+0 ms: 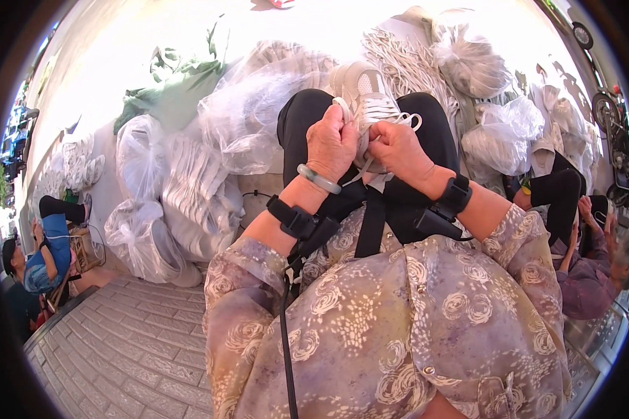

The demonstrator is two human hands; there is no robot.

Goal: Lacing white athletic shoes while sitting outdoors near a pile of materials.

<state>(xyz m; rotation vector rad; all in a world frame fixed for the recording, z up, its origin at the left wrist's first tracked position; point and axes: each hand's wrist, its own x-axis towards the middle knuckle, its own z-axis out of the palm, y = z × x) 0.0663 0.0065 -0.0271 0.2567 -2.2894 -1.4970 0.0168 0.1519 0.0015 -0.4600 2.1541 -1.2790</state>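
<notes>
Here on my feed, the pale sneaker (358, 82) sits right between the knees of the black trousers (419, 112), toe pointing away, lacing facing up. I've got both hands on it. The left hand (330, 143) is closed to a tight pinch, thumb against forefinger, with a loop of white lace (379, 109) poking up past the thumb. Over to the right hand (400, 150): fingers bent and drawn in, thumb and fingertips closed on the lace just beside the left hand, though they partly hide the strand from me. Another loop sticks out at the shoe's right side, and a loose length hangs below the fingers. There's a pale bangle (319, 179) on the left wrist, a black strap (456, 195) on the right.

Beyond the right knee I see a heap of loose laces (405, 59), with a bulging clear bag (472, 66) beside it. Out left lies another plastic bag (248, 115), a row of pale shoe pieces (196, 178) nearer me, and a green cloth (164, 91) farther off. Seated people flank us: one in blue (49, 258) at left, one in purple (587, 290) at right.
</notes>
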